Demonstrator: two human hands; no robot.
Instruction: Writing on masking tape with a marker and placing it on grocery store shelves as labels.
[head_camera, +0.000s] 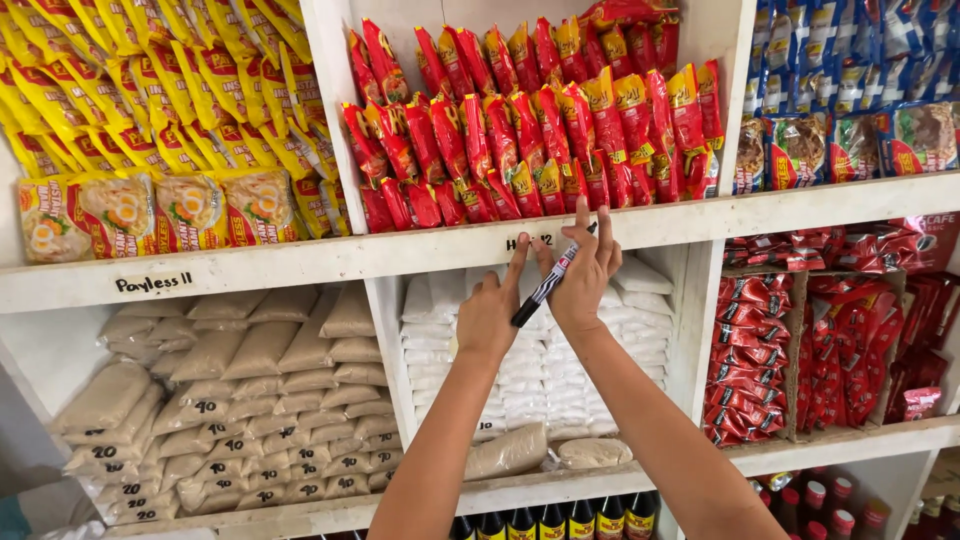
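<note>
My right hand (585, 275) holds a black-and-white marker pen (545, 287) slantwise, its tip up near a small handwritten label on the white shelf edge (400, 253). My left hand (492, 305) is raised beside it, index finger pointing up and touching the shelf edge at that label. Both forearms reach up from the bottom of the view. Right above the hands stand rows of red and yellow snack packets (530, 140).
Yellow noodle packets (160, 120) fill the upper left shelf. Clear bags of brown sugar (250, 400) and white bags (440, 340) sit below. Red sachets (820, 340) hang at right, blue packets (850, 90) above them. Dark bottles (560, 520) line the bottom shelf.
</note>
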